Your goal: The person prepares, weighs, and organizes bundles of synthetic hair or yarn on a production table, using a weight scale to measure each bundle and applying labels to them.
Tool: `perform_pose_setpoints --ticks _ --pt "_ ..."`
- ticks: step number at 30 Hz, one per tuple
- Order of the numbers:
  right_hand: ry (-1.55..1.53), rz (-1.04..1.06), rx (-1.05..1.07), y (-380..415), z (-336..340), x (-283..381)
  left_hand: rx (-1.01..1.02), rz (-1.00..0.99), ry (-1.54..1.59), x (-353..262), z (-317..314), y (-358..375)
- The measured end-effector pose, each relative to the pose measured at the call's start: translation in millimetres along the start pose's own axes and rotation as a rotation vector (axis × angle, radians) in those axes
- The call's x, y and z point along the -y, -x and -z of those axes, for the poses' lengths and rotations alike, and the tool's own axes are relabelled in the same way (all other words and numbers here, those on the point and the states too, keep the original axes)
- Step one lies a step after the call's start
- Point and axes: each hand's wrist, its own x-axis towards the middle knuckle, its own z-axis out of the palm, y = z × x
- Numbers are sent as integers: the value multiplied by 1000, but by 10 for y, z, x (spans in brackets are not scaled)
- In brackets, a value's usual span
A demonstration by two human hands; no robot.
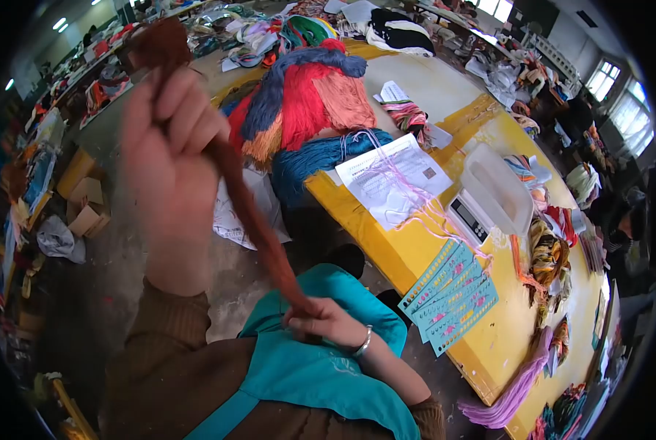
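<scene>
A reddish-brown skein of thread (249, 205) is stretched slantwise between my two hands. Raised at the upper left, my left hand (172, 150) is closed around its upper part, and a bunched end sticks out above the fist. That hand is blurred by motion. Low in front of the turquoise apron (291, 374), my right hand (329, 323) grips the lower end, thumb on top; a bracelet (365, 341) circles the wrist. Part of the lower end is hidden by the fingers.
On the yellow table (372, 242) at right lie printed paper (398, 176), pink thread, teal cards (453, 297), a scale (469, 220) with a plastic tub (498, 187), and a purple skein (515, 389). Red, blue and peach skeins (306, 103) are piled ahead. A cardboard box (87, 209) stands left.
</scene>
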Motion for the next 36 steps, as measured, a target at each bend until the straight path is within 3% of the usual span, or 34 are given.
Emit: perform_pose_setpoints --ticks 1,3,4,5,6,8,9,10,14,17,20,21,25,27,31,34,35,36 --pt "166 113 -179 -1 155 -265 51 -66 -252 91 160 -67" --pt "1338 326 -655 126 308 -276 -25 -202 -1050 351 307 -85" --pt "1421 442 -837 155 369 -156 -114 -51 -864 519 377 -66" --pt "1147 380 -895 223 325 76 -198 108 -674 685 422 -27" --pt "870 311 -941 290 240 317 -243 183 -692 837 415 29" --pt "594 530 -1048 250 195 577 -274 330 -669 1069 519 190" --pt "776 733 -1102 179 222 690 -267 358 -644 1176 560 267" --pt "739 783 -1109 100 216 825 -261 383 -622 1280 598 340" --pt "435 813 -1064 -225 400 949 -105 411 -705 1506 712 583" --pt "144 895 -931 -376 687 822 42 206 -859 1630 1041 634" --pt "-94 816 -865 -441 833 774 94 338 -1015 1503 1046 544" --pt "-210 812 -831 -467 869 775 124 300 -1053 1512 1125 485" --pt "-124 754 -875 -560 1071 807 87 202 -1085 1623 1271 191" --pt "-95 748 -943 -621 1189 819 349 172 -1337 1641 1357 7" --pt "-19 720 -1024 -665 1587 861 451 201 -1413 1925 1696 -332" --pt "-56 638 -1082 -685 1780 1021 683 216 -1611 2159 1944 -626" --pt "-85 483 -1197 -678 1840 1020 711 221 -1618 2243 2004 -708" --pt "-43 486 -1178 -684 1925 1019 743 209 -1610 2325 2040 -785"
